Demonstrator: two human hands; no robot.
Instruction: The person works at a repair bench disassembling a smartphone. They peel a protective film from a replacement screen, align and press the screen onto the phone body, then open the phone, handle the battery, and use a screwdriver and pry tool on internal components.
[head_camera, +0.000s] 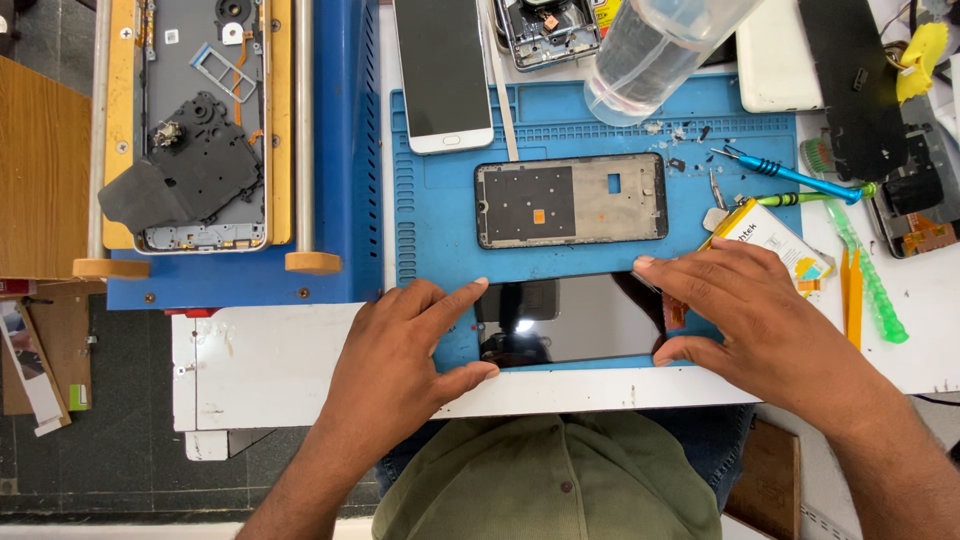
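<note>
The glossy black phone screen (570, 320) lies flat at the near edge of the blue work mat (430, 220), pinched at both short ends. The left hand (400, 360) clasps its left end between forefinger and thumb; the right hand (750, 315) grips the right end the same way. Just beyond, apart from the screen, a bare phone frame (571, 200) rests on the mat. To its right lie a battery (770, 235) and a blue screwdriver (785, 173). Farther off sit a white phone (443, 72) and a clear plastic bottle (655, 50)
</note>
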